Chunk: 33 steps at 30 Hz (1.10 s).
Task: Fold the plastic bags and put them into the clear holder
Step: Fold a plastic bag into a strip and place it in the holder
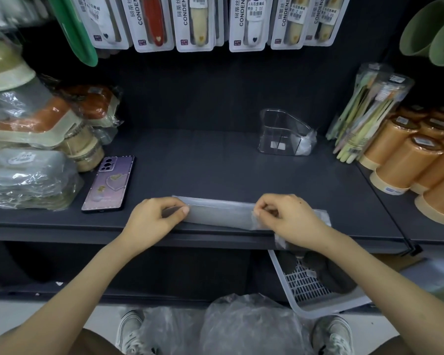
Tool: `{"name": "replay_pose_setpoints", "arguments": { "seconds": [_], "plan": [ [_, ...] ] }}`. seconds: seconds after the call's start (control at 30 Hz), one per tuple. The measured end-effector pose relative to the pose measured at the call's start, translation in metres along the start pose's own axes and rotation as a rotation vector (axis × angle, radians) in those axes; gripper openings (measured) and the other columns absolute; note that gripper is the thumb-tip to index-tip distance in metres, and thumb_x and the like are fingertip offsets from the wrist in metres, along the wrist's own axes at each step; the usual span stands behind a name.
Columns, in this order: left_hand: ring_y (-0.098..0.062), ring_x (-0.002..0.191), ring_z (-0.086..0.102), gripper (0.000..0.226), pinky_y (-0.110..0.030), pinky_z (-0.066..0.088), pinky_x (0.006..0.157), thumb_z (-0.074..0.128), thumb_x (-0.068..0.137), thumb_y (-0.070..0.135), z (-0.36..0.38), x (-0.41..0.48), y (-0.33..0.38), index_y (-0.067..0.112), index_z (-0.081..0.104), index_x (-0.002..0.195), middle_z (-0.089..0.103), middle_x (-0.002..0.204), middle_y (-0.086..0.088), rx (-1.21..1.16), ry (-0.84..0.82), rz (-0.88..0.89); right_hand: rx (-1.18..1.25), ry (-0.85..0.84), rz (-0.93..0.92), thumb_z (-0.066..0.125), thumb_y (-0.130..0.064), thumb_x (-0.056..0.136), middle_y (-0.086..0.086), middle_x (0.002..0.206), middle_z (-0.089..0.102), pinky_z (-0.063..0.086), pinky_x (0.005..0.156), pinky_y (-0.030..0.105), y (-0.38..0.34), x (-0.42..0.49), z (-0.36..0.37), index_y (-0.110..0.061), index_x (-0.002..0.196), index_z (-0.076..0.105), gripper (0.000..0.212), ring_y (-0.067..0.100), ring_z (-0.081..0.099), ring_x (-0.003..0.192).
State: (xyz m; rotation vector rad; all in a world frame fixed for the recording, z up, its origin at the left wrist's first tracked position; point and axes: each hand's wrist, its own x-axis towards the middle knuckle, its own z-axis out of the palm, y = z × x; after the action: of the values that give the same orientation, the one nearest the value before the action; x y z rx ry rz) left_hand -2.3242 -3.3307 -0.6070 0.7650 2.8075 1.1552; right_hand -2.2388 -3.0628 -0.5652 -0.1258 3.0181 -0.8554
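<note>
A clear plastic bag (221, 213), folded into a long narrow strip, lies along the front edge of the dark shelf (215, 162). My left hand (154, 219) pinches its left end between thumb and fingers. My right hand (287, 219) pinches the strip near its right end, where crumpled plastic sticks out past the hand. The clear holder (282, 134) stands at the back right of the shelf, with a small wad of plastic at its right side. A heap of loose plastic bags (241, 326) lies on the floor between my shoes.
A purple phone (108, 184) lies on the shelf left of my hands. Wrapped goods are stacked at the left (28, 155). Orange cups (415, 160) and a pack of utensils (364, 111) fill the right. A white basket (310, 285) juts out below the shelf.
</note>
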Motion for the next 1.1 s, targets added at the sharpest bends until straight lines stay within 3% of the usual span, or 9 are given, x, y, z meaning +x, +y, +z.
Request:
{"name": "replay_pose_setpoints", "arguments": {
  "seconds": [0.13, 0.27, 0.4, 0.53, 0.67, 0.73, 0.83, 0.97, 1.1],
  "plan": [
    [-0.018, 0.086, 0.064, 0.037, -0.028, 0.041, 0.074, 0.043, 0.080, 0.056, 0.005, 0.006, 0.000, 0.030, 0.070, 0.083, 0.068, 0.077, 0.022, 0.056, 0.077, -0.022, 0.108, -0.061, 0.083, 0.049, -0.020, 0.096, -0.002, 0.060, 0.064, 0.045, 0.056, 0.022, 0.002, 0.019, -0.004, -0.026, 0.075, 0.058, 0.023, 0.010, 0.053, 0.044],
    [-0.021, 0.084, 0.063, 0.039, -0.028, 0.038, 0.072, 0.043, 0.079, 0.051, 0.006, 0.015, -0.001, 0.026, 0.072, 0.088, 0.067, 0.076, 0.011, 0.054, 0.070, -0.069, 0.215, -0.052, 0.147, 0.050, -0.043, 0.095, 0.007, 0.063, 0.062, 0.052, 0.072, 0.045, 0.010, 0.029, -0.002, -0.024, 0.069, 0.060, 0.033, 0.034, 0.063, 0.066],
    [-0.019, 0.078, 0.062, 0.032, -0.029, 0.042, 0.068, 0.041, 0.077, 0.055, 0.006, 0.019, 0.001, 0.032, 0.063, 0.073, 0.069, 0.072, 0.007, 0.101, 0.030, -0.116, 0.248, -0.031, 0.223, 0.064, -0.045, 0.086, -0.003, 0.062, 0.069, 0.055, 0.082, 0.038, 0.015, 0.032, -0.002, -0.021, 0.070, 0.068, 0.029, 0.010, 0.067, 0.072],
    [-0.014, 0.083, 0.065, 0.025, -0.030, 0.048, 0.075, 0.051, 0.076, 0.049, 0.006, 0.021, 0.006, 0.030, 0.066, 0.076, 0.070, 0.077, 0.013, 0.056, 0.019, -0.213, 0.145, -0.019, 0.275, 0.071, -0.031, 0.084, -0.015, 0.052, 0.064, 0.055, 0.076, 0.034, 0.020, 0.036, 0.006, -0.022, 0.064, 0.067, 0.023, 0.003, 0.058, 0.057],
    [-0.017, 0.088, 0.064, 0.027, -0.030, 0.047, 0.074, 0.060, 0.070, 0.041, 0.000, 0.020, 0.013, 0.030, 0.066, 0.094, 0.069, 0.086, 0.011, 0.014, 0.004, -0.350, 0.053, -0.001, 0.271, 0.069, -0.036, 0.086, -0.007, 0.068, 0.071, 0.053, 0.074, 0.029, 0.018, 0.039, 0.011, -0.026, 0.066, 0.065, 0.023, 0.010, 0.066, 0.072],
    [-0.025, 0.094, 0.062, 0.051, -0.035, 0.046, 0.079, 0.051, 0.063, 0.042, -0.004, 0.015, 0.015, 0.022, 0.067, 0.107, 0.068, 0.099, 0.003, 0.207, 0.167, -0.234, 0.019, -0.008, 0.256, 0.068, -0.037, 0.087, -0.003, 0.064, 0.070, 0.054, 0.075, 0.030, 0.019, 0.039, 0.012, -0.027, 0.065, 0.064, 0.024, 0.011, 0.066, 0.068],
    [-0.036, 0.101, 0.060, 0.047, -0.043, 0.042, 0.091, 0.047, 0.073, 0.034, 0.007, 0.010, 0.025, 0.009, 0.070, 0.105, 0.065, 0.113, -0.012, 0.475, 0.306, 0.168, -0.009, -0.026, 0.244, 0.067, -0.038, 0.087, -0.005, 0.054, 0.065, 0.055, 0.075, 0.031, 0.021, 0.042, 0.014, -0.025, 0.067, 0.064, 0.024, 0.010, 0.064, 0.059],
    [-0.034, 0.123, 0.055, 0.048, -0.045, 0.033, 0.110, 0.033, 0.094, 0.031, 0.045, 0.012, 0.035, 0.009, 0.066, 0.122, 0.060, 0.131, -0.012, 0.526, 0.011, 0.280, -0.010, -0.031, 0.237, 0.066, -0.038, 0.088, -0.002, 0.056, 0.066, 0.056, 0.072, 0.032, 0.022, 0.045, 0.014, -0.026, 0.064, 0.061, 0.027, 0.011, 0.063, 0.056],
    [-0.025, 0.149, 0.011, 0.081, -0.038, -0.002, 0.119, -0.011, 0.085, 0.050, 0.060, 0.014, 0.029, 0.019, 0.022, 0.152, 0.019, 0.159, -0.005, 0.560, -0.183, 0.045, 0.011, -0.072, 0.235, 0.062, -0.036, 0.091, 0.002, 0.055, 0.067, 0.055, 0.066, 0.028, 0.021, 0.045, 0.014, -0.023, 0.068, 0.060, 0.027, 0.009, 0.061, 0.048]
  ]
}}
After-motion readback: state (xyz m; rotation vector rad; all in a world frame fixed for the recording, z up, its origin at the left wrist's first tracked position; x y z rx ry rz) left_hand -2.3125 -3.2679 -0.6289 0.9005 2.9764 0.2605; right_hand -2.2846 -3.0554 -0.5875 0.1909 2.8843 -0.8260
